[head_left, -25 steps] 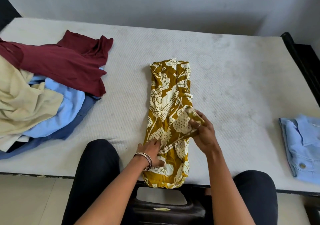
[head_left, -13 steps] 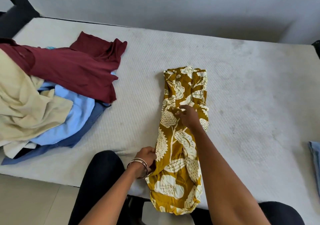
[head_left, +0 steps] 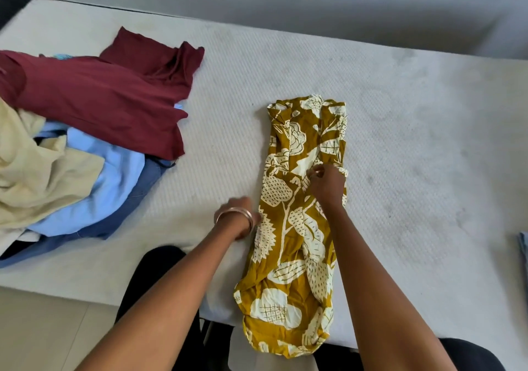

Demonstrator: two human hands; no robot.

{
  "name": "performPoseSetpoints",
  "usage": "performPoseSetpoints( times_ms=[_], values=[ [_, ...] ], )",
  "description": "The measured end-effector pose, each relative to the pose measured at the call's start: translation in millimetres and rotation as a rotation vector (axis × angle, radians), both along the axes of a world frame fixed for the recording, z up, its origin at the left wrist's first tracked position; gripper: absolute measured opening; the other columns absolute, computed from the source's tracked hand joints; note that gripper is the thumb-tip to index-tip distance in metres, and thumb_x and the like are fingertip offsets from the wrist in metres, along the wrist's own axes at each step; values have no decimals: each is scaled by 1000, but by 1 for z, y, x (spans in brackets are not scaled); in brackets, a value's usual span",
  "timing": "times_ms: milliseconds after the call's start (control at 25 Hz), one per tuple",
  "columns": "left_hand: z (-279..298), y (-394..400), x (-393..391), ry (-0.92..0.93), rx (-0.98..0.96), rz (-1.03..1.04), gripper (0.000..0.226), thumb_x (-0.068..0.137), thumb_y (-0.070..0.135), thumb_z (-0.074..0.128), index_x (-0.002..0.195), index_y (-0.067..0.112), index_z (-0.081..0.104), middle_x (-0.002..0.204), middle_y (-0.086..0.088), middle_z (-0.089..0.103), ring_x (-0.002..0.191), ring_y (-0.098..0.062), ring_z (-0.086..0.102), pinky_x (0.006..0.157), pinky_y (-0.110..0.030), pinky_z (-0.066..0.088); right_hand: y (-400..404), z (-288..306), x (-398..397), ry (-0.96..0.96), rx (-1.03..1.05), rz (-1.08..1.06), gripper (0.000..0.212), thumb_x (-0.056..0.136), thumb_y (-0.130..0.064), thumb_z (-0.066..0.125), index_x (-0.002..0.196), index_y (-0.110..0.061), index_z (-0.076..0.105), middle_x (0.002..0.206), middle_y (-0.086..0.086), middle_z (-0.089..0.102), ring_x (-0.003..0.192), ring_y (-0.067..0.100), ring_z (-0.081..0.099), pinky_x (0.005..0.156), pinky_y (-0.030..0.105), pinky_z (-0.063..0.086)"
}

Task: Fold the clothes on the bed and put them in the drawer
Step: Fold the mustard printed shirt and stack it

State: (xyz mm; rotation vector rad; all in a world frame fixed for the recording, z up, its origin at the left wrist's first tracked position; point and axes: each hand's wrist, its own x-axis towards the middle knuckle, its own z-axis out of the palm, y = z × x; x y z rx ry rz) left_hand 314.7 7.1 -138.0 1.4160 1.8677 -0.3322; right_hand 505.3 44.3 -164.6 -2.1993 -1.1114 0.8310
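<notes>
garment: mustard leaf-print cloth point(head_left: 297, 213), thin, crumpled, folded into long strip, centre frame, near end overhanging bed point(head_left: 400, 142) edge
bed: white quilted mattress
right hand point(head_left: 325, 183): pinching cloth mid-strip
left hand point(head_left: 243, 216): at strip's left edge, grip unclear
pile: maroon/cream/blue clothes point(head_left: 85, 142), left

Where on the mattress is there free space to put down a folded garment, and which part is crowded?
Free: the wide patch of mattress right of the mustard floral garment, and the strip between it and the maroon garment. Crowded: the left side, where the clothes pile lies. The left hand rests beside the floral garment.
</notes>
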Motion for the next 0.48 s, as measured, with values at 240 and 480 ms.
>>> performPoseSetpoints(
  times_ms=[240,480],
  values=[
    [-4,110,47,-233,511,91,25,89,28,64,102,9,73,101,-16,71,95,-36,66,83,-42,56,89,4,-8,-19,188,183,19,91,-7,61,110,-6,62,99,12,70,86,22,65,75,37,51],
    [-44,126,95,-49,443,155,33,91,34,59,115,11,57,115,-12,62,107,-36,61,83,-41,50,161,-20,-25,-281,-44,477,57,90,-33,65,141,-25,42,132,19,51,122,38,48,92,45,46]
  ],
)
